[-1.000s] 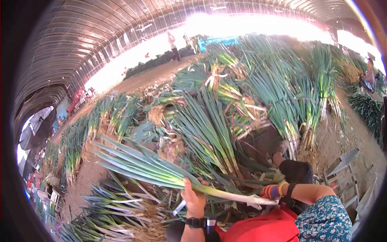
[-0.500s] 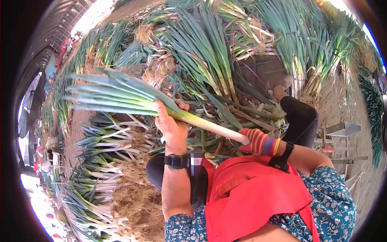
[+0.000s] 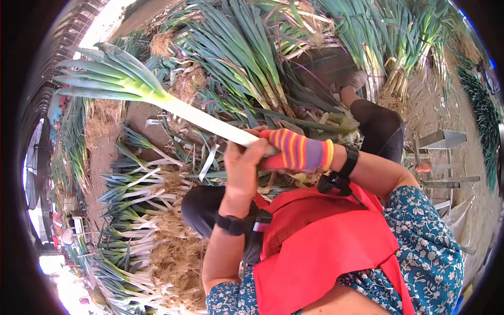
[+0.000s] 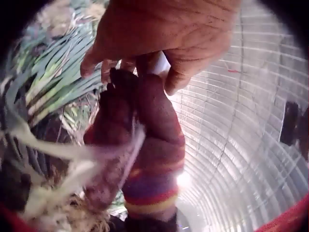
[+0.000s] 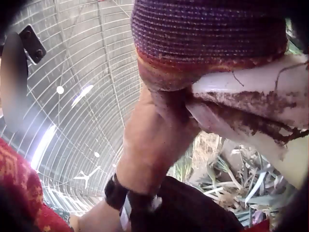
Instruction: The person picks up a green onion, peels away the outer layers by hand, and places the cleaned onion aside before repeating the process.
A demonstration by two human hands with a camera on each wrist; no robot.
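Note:
A large green onion slants across the head view, its leaves fanned out at upper left and its white shank running down to my hands. My bare left hand curls its fingers and thumb round the shank's lower end. Right beside it, my right hand, in a striped glove, grips the same end. Both hands cover the root tip. In the right wrist view, brown, dirt-stained skin shows on the white shank. A pale strip of skin hangs along the soiled glove in the left wrist view.
Loose green onions with bushy roots lie in a pile at my left. Ahead stand and lie several bundles. My bent knee is at the right, near a metal frame. A red apron covers my lap.
My left hand has shifted from the green part near the leaves down the shank to beside the glove. The onion has moved up and left, and the head view has tipped downward.

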